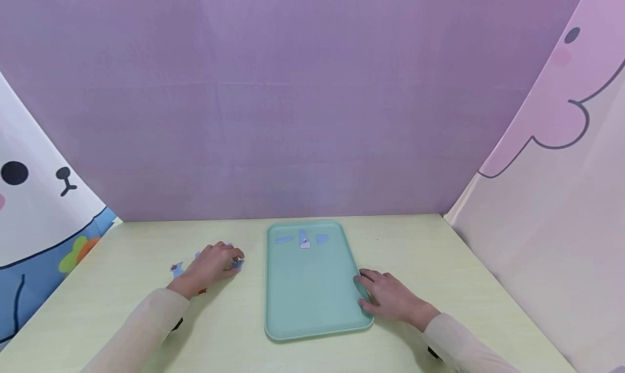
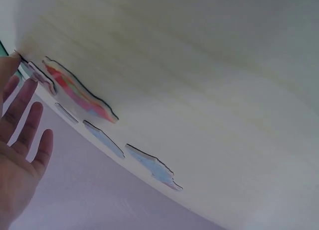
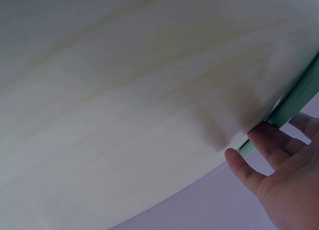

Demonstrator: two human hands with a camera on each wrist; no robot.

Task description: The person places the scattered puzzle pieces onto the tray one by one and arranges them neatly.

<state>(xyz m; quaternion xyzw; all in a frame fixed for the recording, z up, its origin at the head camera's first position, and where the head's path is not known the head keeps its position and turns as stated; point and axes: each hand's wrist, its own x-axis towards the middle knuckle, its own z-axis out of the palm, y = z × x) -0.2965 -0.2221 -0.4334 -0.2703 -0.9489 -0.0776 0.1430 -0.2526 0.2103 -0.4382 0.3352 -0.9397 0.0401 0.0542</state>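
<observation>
With our left hand [image 1: 212, 264] we pinch a blue piece [image 1: 238, 264] at the fingertips, left of the green tray [image 1: 312, 291]; our right hand [image 1: 390, 297] rests, fingers relaxed, on the tray's right rim.

The head view is bright and evenly lit, with soft shadows on the pale counter [image 1: 410, 243] near the left sleeve [image 1: 141, 324] and right sleeve [image 1: 461, 340]. Both wrist views are dimmer, greyish and hazy, the counter's edge bowed. A blurred, brownish shadow smudges the right one; the left's red cutout [image 2: 79, 90] looks soft.
</observation>
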